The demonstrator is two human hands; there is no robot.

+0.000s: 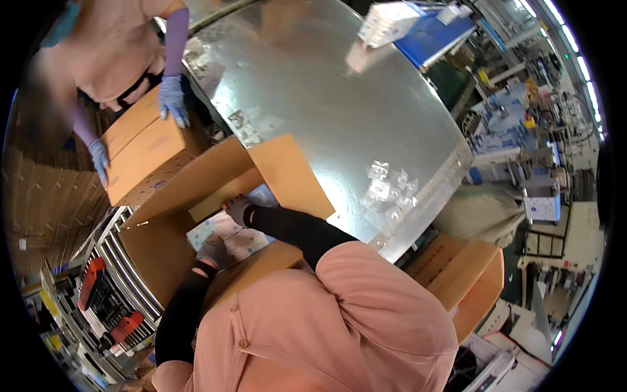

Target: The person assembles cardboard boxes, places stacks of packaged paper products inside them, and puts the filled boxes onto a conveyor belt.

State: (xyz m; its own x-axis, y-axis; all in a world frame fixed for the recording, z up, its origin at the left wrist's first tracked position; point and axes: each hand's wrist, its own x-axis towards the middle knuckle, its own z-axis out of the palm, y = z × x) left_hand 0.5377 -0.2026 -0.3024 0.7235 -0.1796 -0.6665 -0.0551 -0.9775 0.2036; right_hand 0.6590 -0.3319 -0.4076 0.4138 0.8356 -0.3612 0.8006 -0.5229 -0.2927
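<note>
An open cardboard carton (pixel 153 256) stands in front of me with its flaps spread. Both my forearms, in black sleeves, reach into it. Inside lie several white soft packs (pixel 222 226) with pink and blue print, side by side. My left hand (pixel 214 252), in a grey glove, grips the near side of the packs. On their far side my right hand (pixel 238 209), also gloved with fingertips showing, has its fingers curled against them. A blue pack (pixel 262 195) sits beside the right hand. The carton's bottom is mostly hidden.
A co-worker's gloved hands (pixel 172 101) hold a closed carton (pixel 147 147) at the far left. The shiny metal table (pixel 313 98) bears small clear plastic pieces (pixel 390 195) and a white pack stack (pixel 388 23). Rollers (pixel 124 268) run at left; another open carton (pixel 457 277) stands right.
</note>
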